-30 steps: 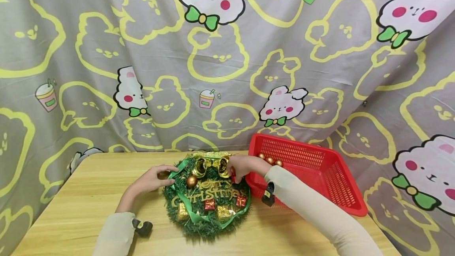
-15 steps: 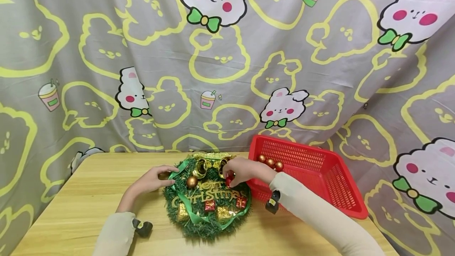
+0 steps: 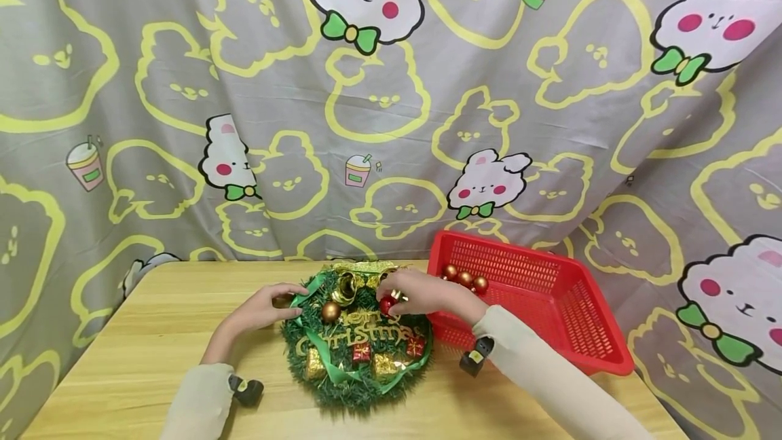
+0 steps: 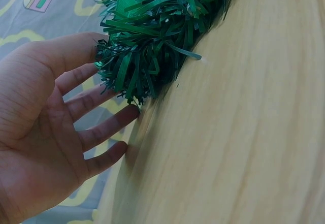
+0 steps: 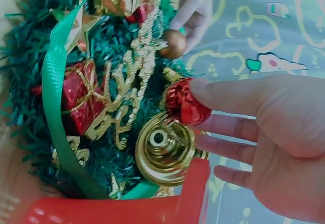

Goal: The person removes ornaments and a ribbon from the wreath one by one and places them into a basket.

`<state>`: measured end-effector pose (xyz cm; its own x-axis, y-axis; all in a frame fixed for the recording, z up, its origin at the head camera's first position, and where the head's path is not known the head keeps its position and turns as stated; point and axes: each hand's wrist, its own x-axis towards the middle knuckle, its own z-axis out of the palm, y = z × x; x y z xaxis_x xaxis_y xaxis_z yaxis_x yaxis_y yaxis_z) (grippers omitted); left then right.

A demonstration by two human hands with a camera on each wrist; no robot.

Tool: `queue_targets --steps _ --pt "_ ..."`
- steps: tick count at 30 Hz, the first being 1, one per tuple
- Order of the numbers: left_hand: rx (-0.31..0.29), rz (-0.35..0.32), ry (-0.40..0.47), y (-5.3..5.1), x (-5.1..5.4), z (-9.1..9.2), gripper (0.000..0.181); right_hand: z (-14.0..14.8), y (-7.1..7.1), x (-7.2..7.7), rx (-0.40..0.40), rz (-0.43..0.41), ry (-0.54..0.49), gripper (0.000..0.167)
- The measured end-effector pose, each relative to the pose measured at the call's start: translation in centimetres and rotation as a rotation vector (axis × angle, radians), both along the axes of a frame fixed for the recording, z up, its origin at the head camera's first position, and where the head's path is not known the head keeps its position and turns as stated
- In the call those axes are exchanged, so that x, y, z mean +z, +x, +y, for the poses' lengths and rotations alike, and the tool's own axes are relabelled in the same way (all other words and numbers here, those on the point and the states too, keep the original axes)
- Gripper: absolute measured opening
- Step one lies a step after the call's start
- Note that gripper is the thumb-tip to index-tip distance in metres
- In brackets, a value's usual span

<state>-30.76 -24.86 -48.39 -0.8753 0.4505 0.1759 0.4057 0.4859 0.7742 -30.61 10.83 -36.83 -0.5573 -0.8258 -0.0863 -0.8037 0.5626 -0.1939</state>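
Observation:
A green tinsel Christmas wreath (image 3: 351,392) lies on the table with golden lettering, gift boxes, bells and a green ribbon. My left hand (image 3: 263,307) rests at its left edge; in the left wrist view the fingers are spread and fairly straight, thumb tip hidden by tinsel. Above the wreath's upper right, my right hand (image 3: 415,290) pinches a shiny red bauble (image 5: 187,102) between thumb and fingers. Just below that bauble in the right wrist view is a golden bell (image 5: 165,150). One copper-gold bauble (image 3: 330,312) sits on the wreath's left part.
A red plastic basket (image 3: 586,311) stands right of the wreath, its left wall close under my right forearm. Several golden baubles (image 3: 465,279) lie in its far left corner. A patterned curtain (image 3: 391,100) hangs behind the wooden table (image 3: 140,331).
My right hand has shifted slightly left over the wreath, turning so the red bauble in its fingers shows more. The left hand stays in place.

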Motion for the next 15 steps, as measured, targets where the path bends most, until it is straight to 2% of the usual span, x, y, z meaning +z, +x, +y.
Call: queue_targets --steps 3,8,15 --pt "-0.001 -0.006 0.003 0.0 0.0 0.0 0.042 0.2 0.3 0.1 0.015 0.068 -0.062 0.029" --pt "-0.005 -0.008 0.014 0.1 0.1 0.1 0.041 0.8 0.5 0.2 -0.012 0.214 -0.19 0.029" --pt "0.001 -0.002 0.003 0.1 0.2 0.1 0.041 2.4 0.1 0.7 -0.064 0.285 -0.382 0.034"
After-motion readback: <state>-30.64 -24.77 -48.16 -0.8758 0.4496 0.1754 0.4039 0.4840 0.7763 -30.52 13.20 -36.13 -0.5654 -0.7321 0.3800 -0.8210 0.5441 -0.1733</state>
